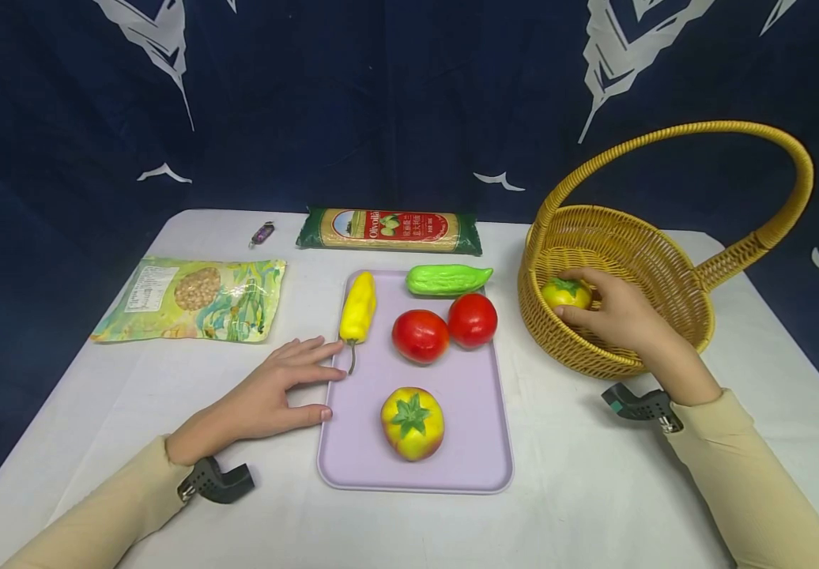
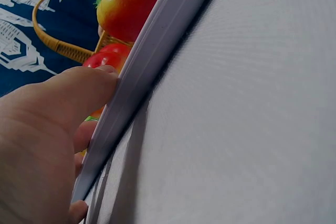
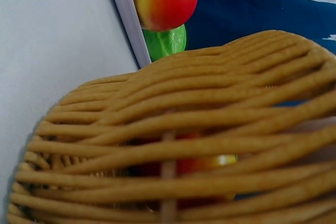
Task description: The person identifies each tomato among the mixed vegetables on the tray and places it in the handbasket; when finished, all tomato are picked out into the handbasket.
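My right hand (image 1: 612,312) reaches into the wicker basket (image 1: 573,348) and grips a yellow-red fruit with a green leafy top (image 1: 566,293), fingers and thumb curled about it. In the right wrist view the basket's weave (image 3: 173,93) hides most of that hand and fruit. My left hand (image 1: 267,395) lies at the left edge of the lilac tray (image 1: 466,427), fingers spread and thumb at the rim. Its fingertips come close to the stem of a yellow pepper (image 1: 358,307). A second yellow-red fruit (image 1: 413,423) sits toward the tray's front.
Two red fruits (image 1: 420,336) and a green bumpy vegetable (image 1: 448,280) lie on the tray. Behind it is a spaghetti pack (image 1: 390,230). A green food pouch (image 1: 192,300) and a small wrapped candy (image 1: 262,233) lie left. The basket's tall handle (image 1: 718,128) arches over the right side.
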`<state>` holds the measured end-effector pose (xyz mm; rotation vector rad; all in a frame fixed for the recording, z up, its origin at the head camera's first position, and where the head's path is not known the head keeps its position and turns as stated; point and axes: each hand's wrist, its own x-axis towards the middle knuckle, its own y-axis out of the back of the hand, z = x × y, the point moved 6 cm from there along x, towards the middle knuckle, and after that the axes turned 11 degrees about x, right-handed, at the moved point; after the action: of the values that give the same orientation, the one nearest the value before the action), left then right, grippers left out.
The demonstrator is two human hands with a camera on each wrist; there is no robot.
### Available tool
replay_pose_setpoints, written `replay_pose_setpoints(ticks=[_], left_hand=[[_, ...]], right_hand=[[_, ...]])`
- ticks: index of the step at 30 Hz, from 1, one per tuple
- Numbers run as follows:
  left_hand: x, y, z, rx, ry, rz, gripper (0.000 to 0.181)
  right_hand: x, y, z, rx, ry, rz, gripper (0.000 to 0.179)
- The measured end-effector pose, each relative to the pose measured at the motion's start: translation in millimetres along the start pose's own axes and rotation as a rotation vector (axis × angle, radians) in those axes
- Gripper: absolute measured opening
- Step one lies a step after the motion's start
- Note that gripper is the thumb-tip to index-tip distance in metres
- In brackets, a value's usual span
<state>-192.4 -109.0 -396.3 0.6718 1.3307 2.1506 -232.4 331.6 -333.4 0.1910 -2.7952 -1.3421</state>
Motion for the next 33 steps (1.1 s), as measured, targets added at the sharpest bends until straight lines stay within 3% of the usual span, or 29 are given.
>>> replay_pose_setpoints(ticks=[24,33], left_hand=[[0.1,-0.1,-0.6,0.002,-0.007,0.003,0.048],[0.1,0.6,0.5,-0.002,-0.024,0.016,0.048]], right_hand=[[-0.3,-1,-1,0.049,-0.016,-0.023,0.079],[-8.2,14,-15,0.067,0.099,0.13,0.069]])
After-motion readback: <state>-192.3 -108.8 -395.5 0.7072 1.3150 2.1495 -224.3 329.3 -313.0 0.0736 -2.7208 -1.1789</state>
